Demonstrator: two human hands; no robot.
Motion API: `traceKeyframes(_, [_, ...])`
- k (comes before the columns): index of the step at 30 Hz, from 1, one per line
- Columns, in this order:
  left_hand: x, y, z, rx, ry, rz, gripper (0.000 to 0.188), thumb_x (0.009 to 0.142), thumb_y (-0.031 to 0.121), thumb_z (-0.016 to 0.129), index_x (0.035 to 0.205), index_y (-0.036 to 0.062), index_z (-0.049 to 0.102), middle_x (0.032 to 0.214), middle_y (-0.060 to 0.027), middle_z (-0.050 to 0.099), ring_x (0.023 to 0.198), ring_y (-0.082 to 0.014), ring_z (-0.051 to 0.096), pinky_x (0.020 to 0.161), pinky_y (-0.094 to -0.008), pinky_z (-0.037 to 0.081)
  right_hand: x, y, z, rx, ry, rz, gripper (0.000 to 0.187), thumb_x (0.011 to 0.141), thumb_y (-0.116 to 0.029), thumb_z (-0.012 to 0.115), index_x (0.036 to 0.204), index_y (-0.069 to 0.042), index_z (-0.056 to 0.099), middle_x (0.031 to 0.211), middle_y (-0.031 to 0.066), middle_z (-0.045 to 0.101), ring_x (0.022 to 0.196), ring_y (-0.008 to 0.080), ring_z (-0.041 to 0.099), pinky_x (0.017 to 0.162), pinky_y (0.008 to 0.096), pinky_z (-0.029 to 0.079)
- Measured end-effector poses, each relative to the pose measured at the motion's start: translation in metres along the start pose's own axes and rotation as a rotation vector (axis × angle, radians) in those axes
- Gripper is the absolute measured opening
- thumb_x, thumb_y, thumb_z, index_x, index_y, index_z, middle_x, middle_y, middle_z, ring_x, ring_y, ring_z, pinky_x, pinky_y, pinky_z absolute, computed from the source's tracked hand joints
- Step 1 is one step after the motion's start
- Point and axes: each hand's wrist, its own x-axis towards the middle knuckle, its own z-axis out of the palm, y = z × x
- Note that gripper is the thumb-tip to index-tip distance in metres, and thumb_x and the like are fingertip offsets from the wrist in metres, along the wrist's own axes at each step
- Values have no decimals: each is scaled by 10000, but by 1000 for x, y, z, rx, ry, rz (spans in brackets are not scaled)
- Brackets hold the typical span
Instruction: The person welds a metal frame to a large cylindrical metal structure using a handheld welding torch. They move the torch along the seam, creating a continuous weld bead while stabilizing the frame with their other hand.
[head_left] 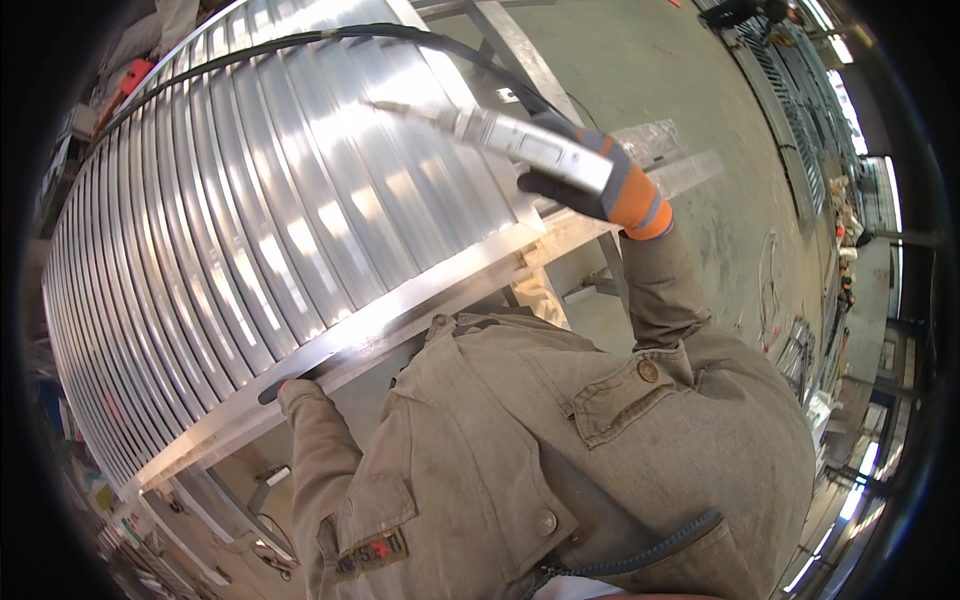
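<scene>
My right hand (600, 180), in a grey and orange glove, grips a silver metal torch-like tool (510, 135) whose thin tip rests on a large frame of shiny aluminium slats (250, 230). A black hose (300, 40) arcs from the tool over the slats. My left hand (278, 388) is mostly hidden; it rests at the near edge bar (350, 330) of the frame, only a dark glove tip showing above the khaki sleeve.
The slatted frame sits on a metal stand (590, 285) above a concrete floor (640, 60). Metal gratings (790, 90) lie at the far right. Tools and red items (125, 80) clutter the top left. My khaki jacket fills the lower middle.
</scene>
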Motion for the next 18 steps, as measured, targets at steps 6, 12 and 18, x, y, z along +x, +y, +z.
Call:
traceKeyframes(6, [4, -3, -2, -120, 48, 69, 1025, 1026, 844, 432, 1757, 129, 368, 1762, -126, 477, 1610, -353, 460, 1286, -533, 368, -54, -50, -26, 644, 633, 210, 404, 1121, -395, 669, 1185, 1, 719, 902, 116, 731, 615, 227, 669, 571, 338, 540])
traceKeyframes(12, [9, -23, -16, -593, 50, 97, 1030, 1024, 847, 434, 1759, 129, 364, 1763, -126, 476, 1611, -353, 459, 1286, -534, 367, -147, -105, -69, 897, 1184, 12, 796, 1039, -807, 580, 1340, -72, 635, 981, 100, 702, 924, 284, 716, 737, 472, 614])
traceKeyframes(18, [-21, -50, 7, -1222, -145, 88, 1035, 1023, 850, 435, 1761, 129, 360, 1765, -126, 474, 1611, -353, 458, 1286, -534, 366, -271, -141, -87, 819, 1394, -97, 836, 957, -830, 689, 1261, -52, 647, 953, 76, 707, 881, 267, 712, 795, 446, 607])
